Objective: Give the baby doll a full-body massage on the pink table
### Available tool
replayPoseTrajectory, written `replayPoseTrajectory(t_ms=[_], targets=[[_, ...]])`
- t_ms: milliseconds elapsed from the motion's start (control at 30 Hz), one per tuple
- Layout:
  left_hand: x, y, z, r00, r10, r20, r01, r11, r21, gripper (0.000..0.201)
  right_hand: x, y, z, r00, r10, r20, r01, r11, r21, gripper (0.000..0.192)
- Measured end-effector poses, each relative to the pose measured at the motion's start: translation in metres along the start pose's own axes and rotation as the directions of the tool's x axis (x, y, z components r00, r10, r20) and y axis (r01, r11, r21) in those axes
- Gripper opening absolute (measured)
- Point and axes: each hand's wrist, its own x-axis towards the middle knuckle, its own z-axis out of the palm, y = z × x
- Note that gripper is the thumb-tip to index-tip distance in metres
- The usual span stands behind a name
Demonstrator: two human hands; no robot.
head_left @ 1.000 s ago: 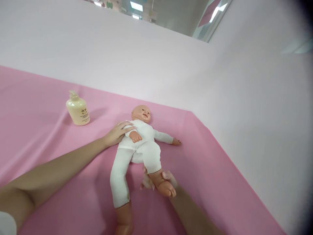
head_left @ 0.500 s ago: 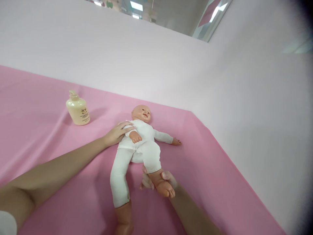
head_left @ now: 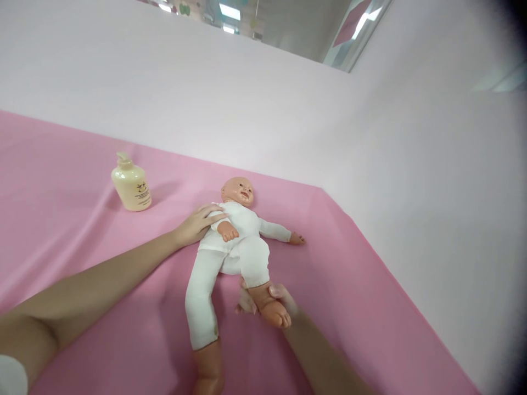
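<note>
A baby doll (head_left: pixel 236 241) in a white suit lies on its back on the pink sheet (head_left: pixel 82 258), head toward the far wall. My left hand (head_left: pixel 197 224) rests flat against the doll's shoulder and side, fingers apart. My right hand (head_left: pixel 284 299) is wrapped around the doll's bare foot (head_left: pixel 274 312) and ankle from underneath, lifting that leg slightly. The doll's other leg stretches straight toward me, its foot near the bottom edge.
A cream pump bottle (head_left: pixel 130 184) stands upright on the sheet to the left of the doll's head. A white wall runs along the far side and the right side of the pink surface.
My right hand has pushed the doll's foot slightly up and toward its body. My left hand and the bottle have stayed where they were.
</note>
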Motion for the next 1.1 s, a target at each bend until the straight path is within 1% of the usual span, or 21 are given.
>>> replayPoseTrajectory(t_ms=[67, 167, 267, 333, 433, 500, 567, 633, 700, 800, 867, 900, 933, 1000, 1100], targets=[[0.0, 0.0, 0.0, 1.0, 0.003, -0.007, -0.003, 1.0, -0.005, 0.051, 0.0, -0.001, 0.004, 0.997, -0.01, -0.076, 0.012, 1.0, 0.015, 0.046], [0.0, 0.0, 0.0, 0.999, 0.031, -0.025, -0.031, 1.0, -0.002, 0.049, 0.0, -0.003, 0.011, 0.979, -0.014, -0.205, 0.021, 0.999, 0.035, 0.045], [0.0, 0.001, 0.0, 0.999, 0.045, -0.025, -0.045, 0.999, 0.002, 0.048, 0.001, -0.003, 0.014, 0.965, -0.02, -0.261, 0.028, 0.999, 0.027, 0.048], [0.0, 0.001, 0.0, 0.999, 0.037, -0.016, -0.037, 0.999, 0.0, 0.048, 0.002, -0.003, 0.014, 0.962, -0.036, -0.272, 0.04, 0.999, 0.011, 0.047], [0.0, 0.002, -0.001, 1.0, 0.001, -0.008, -0.001, 1.0, -0.027, 0.046, 0.004, -0.003, 0.013, 0.972, -0.047, -0.232, 0.044, 0.999, -0.019, 0.045], [0.001, 0.003, -0.001, 0.999, -0.047, -0.022, 0.045, 0.996, -0.074, 0.045, 0.004, -0.002, 0.011, 0.988, -0.015, -0.157, 0.008, 0.999, -0.046, 0.045], [0.002, 0.003, 0.0, 0.991, -0.121, -0.048, 0.113, 0.983, -0.142, 0.041, 0.003, 0.0, 0.009, 0.997, 0.042, -0.072, -0.046, 0.997, -0.06, 0.046], [0.002, 0.002, 0.001, 0.973, -0.217, -0.085, 0.194, 0.956, -0.218, 0.036, 0.002, 0.002, 0.008, 0.995, 0.093, -0.022, -0.094, 0.993, -0.068, 0.049], [0.001, 0.0, 0.002, 0.932, -0.338, -0.127, 0.292, 0.913, -0.285, 0.032, 0.002, 0.003, 0.007, 0.994, 0.111, -0.017, -0.112, 0.99, -0.081, 0.052], [0.0, -0.004, 0.006, 0.842, -0.511, -0.174, 0.415, 0.819, -0.396, 0.031, 0.001, 0.002, 0.008, 0.992, 0.121, -0.022, -0.123, 0.988, -0.097, 0.054], [0.0, -0.008, 0.009, 0.785, -0.592, -0.183, 0.45, 0.747, -0.489, 0.032, 0.001, 0.001, 0.009, 0.988, 0.156, 0.019, -0.154, 0.985, -0.08, 0.054], [0.0, -0.01, 0.01, 0.758, -0.624, -0.189, 0.453, 0.712, -0.536, 0.033, 0.001, 0.0, 0.01, 0.98, 0.193, 0.054, -0.189, 0.979, -0.07, 0.055], [0.0, -0.012, 0.011, 0.732, -0.653, -0.196, 0.451, 0.68, -0.578, 0.033, 0.002, -0.001, 0.011, 0.966, 0.24, 0.093, -0.235, 0.97, -0.063, 0.056], [-0.001, -0.017, 0.013, 0.68, -0.701, -0.214, 0.442, 0.625, -0.644, 0.034, 0.002, -0.004, 0.014, 0.92, 0.351, 0.176, -0.342, 0.936, -0.077, 0.057], [-0.003, -0.026, 0.015, 0.604, -0.762, -0.236, 0.444, 0.567, -0.694, 0.033, 0.003, -0.008, 0.017, 0.843, 0.485, 0.232, -0.458, 0.874, -0.163, 0.055]])
